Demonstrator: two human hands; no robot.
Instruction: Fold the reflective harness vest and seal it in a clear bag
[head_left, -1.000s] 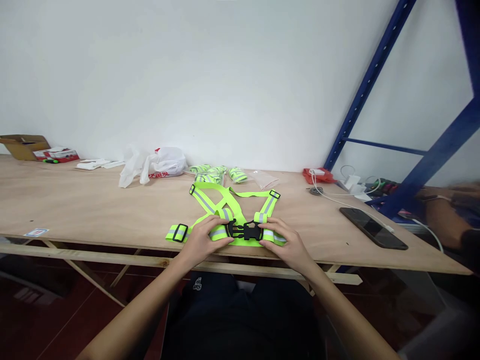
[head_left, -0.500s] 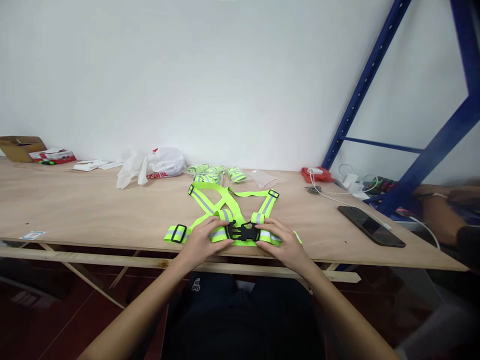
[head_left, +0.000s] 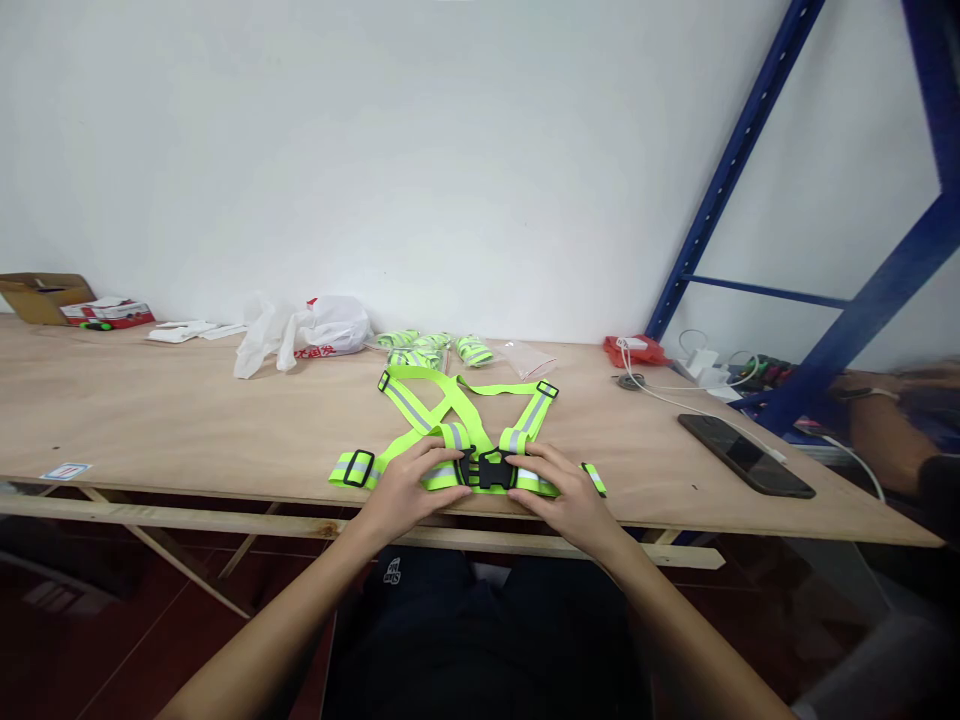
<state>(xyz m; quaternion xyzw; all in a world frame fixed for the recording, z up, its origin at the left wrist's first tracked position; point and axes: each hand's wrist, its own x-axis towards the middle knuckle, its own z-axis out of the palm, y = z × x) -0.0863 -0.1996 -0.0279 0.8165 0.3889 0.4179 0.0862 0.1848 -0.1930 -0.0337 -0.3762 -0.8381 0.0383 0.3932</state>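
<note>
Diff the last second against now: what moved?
Both hands, left hand and right hand, closed inward, pushing the black buckle halves together; it looks shorter now. A strap end emerged right of the right hand. Vest straps, phone, bag unchanged.

My one camera sits on my head, looking forward and down across the wooden table (head_left: 187,420) toward the far white wall (head_left: 375,150); my forearms enter close from the near edge.

Both hands, left hand (head_left: 409,487) and right hand (head_left: 568,494), pressing black buckle (head_left: 486,469) of neon reflective harness (head_left: 457,420) flat on desk (head_left: 187,420).
</note>
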